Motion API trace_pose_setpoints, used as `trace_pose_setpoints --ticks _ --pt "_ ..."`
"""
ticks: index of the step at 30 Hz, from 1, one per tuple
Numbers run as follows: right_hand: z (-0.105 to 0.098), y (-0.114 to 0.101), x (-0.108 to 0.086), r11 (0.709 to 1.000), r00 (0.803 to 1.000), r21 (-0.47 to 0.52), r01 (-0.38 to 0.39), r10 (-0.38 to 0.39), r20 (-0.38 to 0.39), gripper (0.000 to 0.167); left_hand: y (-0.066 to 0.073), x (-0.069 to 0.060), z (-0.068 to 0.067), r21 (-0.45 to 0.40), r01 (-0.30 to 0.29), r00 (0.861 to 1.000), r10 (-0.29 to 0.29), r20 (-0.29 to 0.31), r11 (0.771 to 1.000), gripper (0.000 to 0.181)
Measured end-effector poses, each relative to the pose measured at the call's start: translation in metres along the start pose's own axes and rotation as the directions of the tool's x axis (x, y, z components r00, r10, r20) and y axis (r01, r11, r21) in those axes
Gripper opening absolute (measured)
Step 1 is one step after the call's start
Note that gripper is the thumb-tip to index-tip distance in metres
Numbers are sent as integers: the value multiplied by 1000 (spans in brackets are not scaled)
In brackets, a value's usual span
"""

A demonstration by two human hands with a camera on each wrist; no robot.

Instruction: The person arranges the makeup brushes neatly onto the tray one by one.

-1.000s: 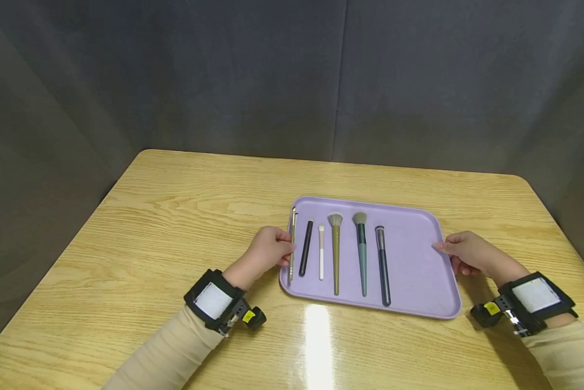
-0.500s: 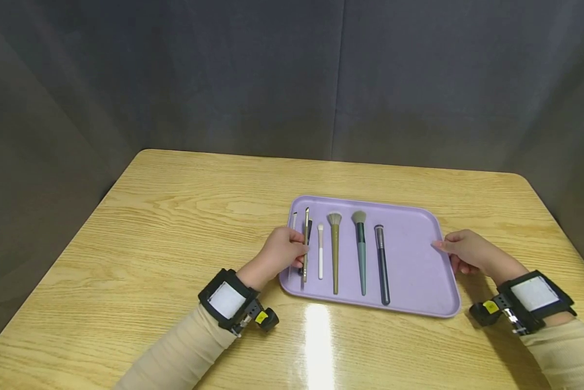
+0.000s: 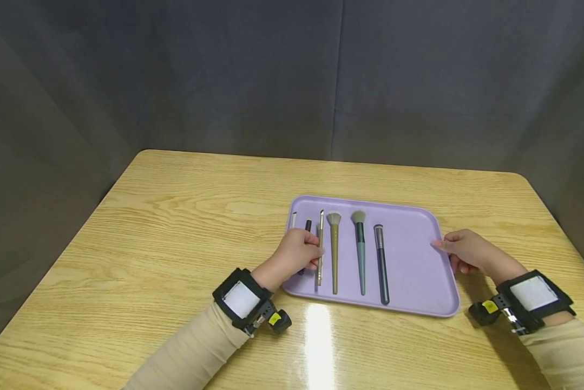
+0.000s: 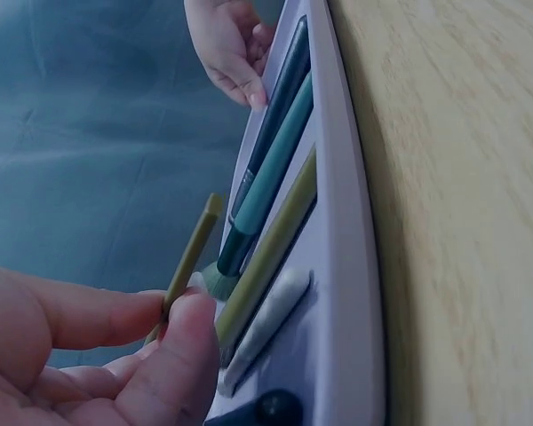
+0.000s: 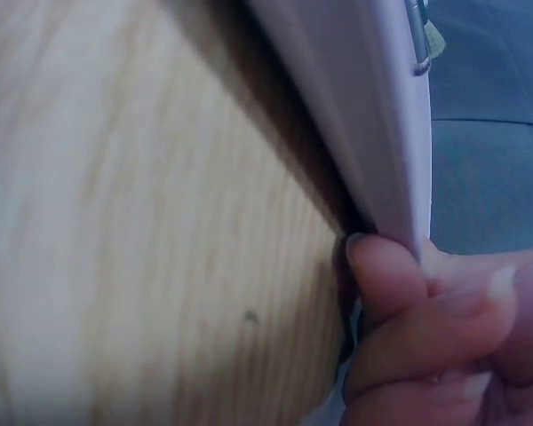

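Observation:
My left hand [image 3: 299,253] pinches a thin gold-brown makeup brush [image 3: 320,244] with an angled tip, between thumb and finger. In the left wrist view this brush [image 4: 194,244] is held above the lilac tray [image 3: 418,265]. Below it lies a white-handled brush [image 4: 266,324], mostly hidden in the head view. A black brush [image 3: 308,225] is partly covered by the left hand. To the right lie an olive brush [image 3: 335,254], a green-grey brush [image 3: 361,254] and a dark blue brush [image 3: 382,265]. My right hand [image 3: 472,253] grips the tray's right rim, thumb on top and fingers curled underneath.
A slim brush with a pale ferrule [image 3: 294,218] lies by the tray's left rim, its lower part hidden by the hand. The tray rests on a wood-grain table [image 3: 175,227]. A dark grey curtain [image 3: 243,81] hangs behind the table.
My left hand has carried the gold-brown brush rightward from the tray's left edge, past the black brush, to above the white one. The right hand has stayed at the rim.

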State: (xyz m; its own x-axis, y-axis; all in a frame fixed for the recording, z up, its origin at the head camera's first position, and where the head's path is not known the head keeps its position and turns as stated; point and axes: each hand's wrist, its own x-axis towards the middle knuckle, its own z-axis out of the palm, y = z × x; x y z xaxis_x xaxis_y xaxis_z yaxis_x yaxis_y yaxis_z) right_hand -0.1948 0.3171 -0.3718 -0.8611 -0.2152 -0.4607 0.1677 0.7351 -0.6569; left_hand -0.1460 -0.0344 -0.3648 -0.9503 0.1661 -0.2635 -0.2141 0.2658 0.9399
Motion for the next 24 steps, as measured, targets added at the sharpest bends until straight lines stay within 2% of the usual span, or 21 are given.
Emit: trace_pose_setpoints --ticks 13,24 --pt "2 -1 0 1000 1000 2 -6 6 -1 32 5 0 10 8 14 1000 -14 15 1000 18" --pt "1 0 0 1000 1000 -1 -6 6 -6 34 8 3 19 -12 -5 999 5 32 1000 16"
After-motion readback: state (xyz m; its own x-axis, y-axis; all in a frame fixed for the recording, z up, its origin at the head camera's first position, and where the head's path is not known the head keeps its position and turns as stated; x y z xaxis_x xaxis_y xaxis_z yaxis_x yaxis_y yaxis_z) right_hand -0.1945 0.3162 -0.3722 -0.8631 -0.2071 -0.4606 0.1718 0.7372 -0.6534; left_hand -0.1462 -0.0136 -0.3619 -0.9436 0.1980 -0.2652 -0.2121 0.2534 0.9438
